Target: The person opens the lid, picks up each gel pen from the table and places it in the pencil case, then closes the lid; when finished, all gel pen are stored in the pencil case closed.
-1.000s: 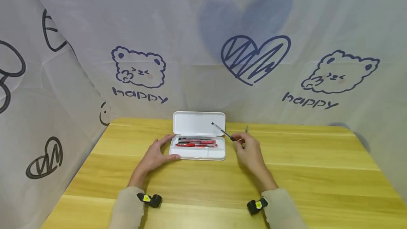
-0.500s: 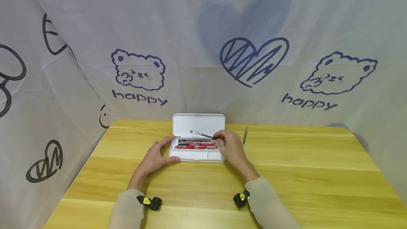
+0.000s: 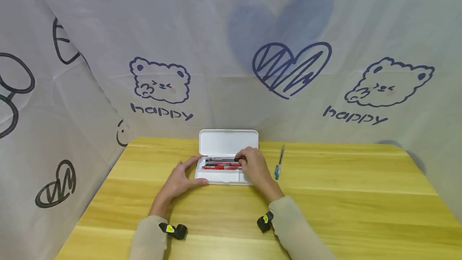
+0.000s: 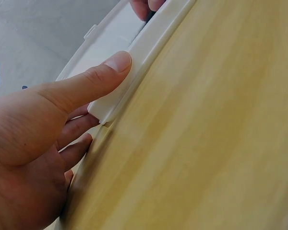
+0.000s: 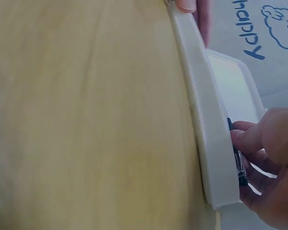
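A white pencil case [image 3: 218, 176] lies on the table with its lid [image 3: 227, 142] raised at the back. My left hand [image 3: 178, 179] holds the case's left end, thumb [image 4: 117, 62] on the front wall and fingers around the end. Over the right part of the case, my right hand [image 3: 255, 167] pinches a black-ended pen [image 5: 242, 179], now low in the long compartment. Red pens [image 3: 218, 167] lie in that compartment, their right ends hidden by the right hand. A clear pen with a blue end [image 3: 277, 171] lies on the table right of the case.
The case stands near the back edge of the wooden table [image 3: 223, 220]. Behind hangs a pale cloth [image 3: 223, 103] printed with bears and hearts. A camera is strapped to each wrist.
My right hand has moved left and down, carrying the pen from beside the case into it. The clear pen on the table has come into fuller view. The left hand has stayed on the case.
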A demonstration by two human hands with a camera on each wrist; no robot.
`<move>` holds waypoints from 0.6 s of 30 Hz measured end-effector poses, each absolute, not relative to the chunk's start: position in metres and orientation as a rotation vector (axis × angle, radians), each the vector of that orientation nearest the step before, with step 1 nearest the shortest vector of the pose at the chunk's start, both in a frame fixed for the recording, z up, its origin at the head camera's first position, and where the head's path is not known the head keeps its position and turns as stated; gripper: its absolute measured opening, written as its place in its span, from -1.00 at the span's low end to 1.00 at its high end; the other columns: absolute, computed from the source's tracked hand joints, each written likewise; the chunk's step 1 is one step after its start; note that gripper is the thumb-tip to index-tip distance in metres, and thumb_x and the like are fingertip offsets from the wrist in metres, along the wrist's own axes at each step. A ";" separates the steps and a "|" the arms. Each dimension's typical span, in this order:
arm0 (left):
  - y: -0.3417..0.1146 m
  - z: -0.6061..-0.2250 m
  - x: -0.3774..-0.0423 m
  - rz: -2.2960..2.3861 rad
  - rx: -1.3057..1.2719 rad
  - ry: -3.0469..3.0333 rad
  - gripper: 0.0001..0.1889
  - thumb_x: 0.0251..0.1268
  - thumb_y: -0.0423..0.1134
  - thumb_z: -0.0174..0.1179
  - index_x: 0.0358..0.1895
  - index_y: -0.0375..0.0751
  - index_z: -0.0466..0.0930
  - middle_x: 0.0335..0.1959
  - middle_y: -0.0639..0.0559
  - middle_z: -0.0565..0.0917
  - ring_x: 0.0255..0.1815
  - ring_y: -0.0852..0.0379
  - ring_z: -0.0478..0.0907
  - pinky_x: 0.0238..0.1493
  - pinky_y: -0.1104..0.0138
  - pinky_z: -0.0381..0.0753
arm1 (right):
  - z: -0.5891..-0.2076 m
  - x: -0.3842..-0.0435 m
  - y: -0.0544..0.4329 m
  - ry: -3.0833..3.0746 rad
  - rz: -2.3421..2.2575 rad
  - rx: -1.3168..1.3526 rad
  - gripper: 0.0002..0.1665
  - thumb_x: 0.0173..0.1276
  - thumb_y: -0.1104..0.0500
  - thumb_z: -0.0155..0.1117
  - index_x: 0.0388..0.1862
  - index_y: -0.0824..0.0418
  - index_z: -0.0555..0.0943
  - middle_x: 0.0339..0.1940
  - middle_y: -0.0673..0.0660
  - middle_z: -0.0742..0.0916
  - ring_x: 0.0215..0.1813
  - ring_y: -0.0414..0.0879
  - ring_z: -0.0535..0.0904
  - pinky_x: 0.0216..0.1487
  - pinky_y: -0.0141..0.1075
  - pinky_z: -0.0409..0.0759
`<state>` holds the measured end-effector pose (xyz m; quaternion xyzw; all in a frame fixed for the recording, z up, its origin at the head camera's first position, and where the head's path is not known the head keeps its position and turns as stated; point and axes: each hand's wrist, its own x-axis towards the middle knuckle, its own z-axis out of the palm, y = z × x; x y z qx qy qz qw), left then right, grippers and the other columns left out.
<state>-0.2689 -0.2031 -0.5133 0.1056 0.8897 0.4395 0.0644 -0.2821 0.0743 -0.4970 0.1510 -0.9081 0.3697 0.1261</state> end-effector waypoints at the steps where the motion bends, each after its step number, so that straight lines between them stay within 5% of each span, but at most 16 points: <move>1: -0.203 -0.513 -0.269 1.327 0.324 2.691 -0.06 0.02 0.02 0.61 0.53 0.02 0.38 0.61 -0.28 0.17 0.60 -0.51 -0.18 0.50 -0.36 -0.10 | -0.497 -0.282 0.074 -2.638 1.063 0.444 -0.84 0.36 0.45 0.35 -0.21 0.25 0.78 -0.21 0.12 0.76 -0.08 0.06 0.62 0.08 -0.05 0.62; 18: -0.203 -0.512 -0.269 1.314 0.325 2.695 -0.05 0.01 0.02 0.62 0.53 0.01 0.38 0.61 -0.29 0.17 0.61 -0.50 -0.17 0.51 -0.35 -0.10 | -0.490 -0.270 0.089 -2.437 1.283 0.381 -0.75 0.31 0.49 0.32 -0.09 0.30 0.74 -0.18 0.19 0.77 -0.14 0.05 0.69 -0.04 -0.05 0.69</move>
